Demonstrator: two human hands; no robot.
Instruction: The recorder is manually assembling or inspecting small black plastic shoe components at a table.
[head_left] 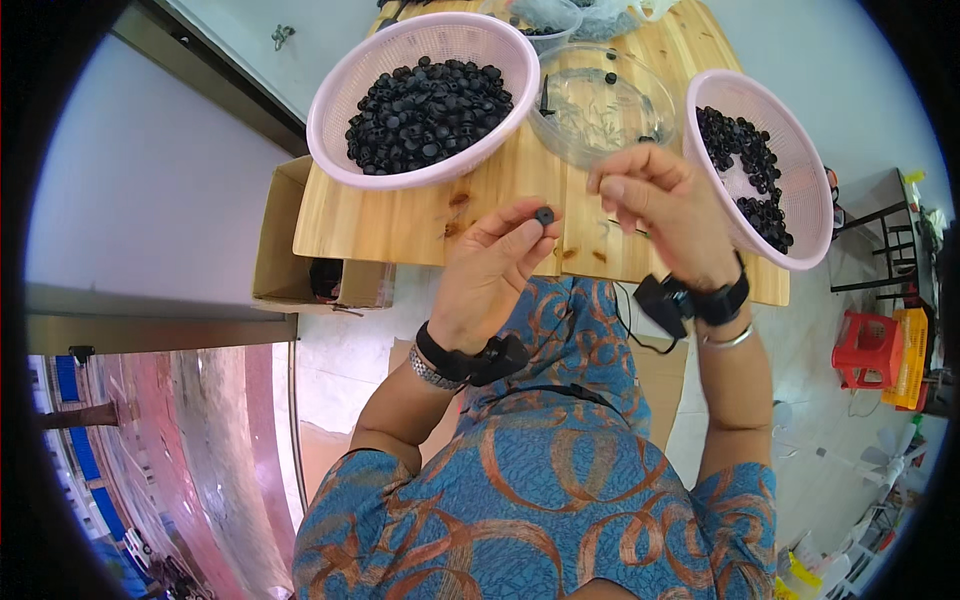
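Between the thumb and fingers of my left hand [490, 262] is a small black round piece [544, 215] with a hole in its middle. My right hand [665, 205] hovers to the right of it, thumb and fingers pinched together; what they hold, if anything, is too small to make out. A thin dark sliver shows just below its fingers, and I cannot tell whether it is held or lies on the table. Beyond the right hand stands a clear plastic bowl [575, 150] with a few black pieces and thin dark scraps in it.
A pink basket [325, 150] heaped with black pieces stands at the left of the wooden table [400, 225]. Another pink basket [815, 215], less full, is at the right edge. A cardboard box [275, 240] sits below left; a red stool [865, 350] stands far right.
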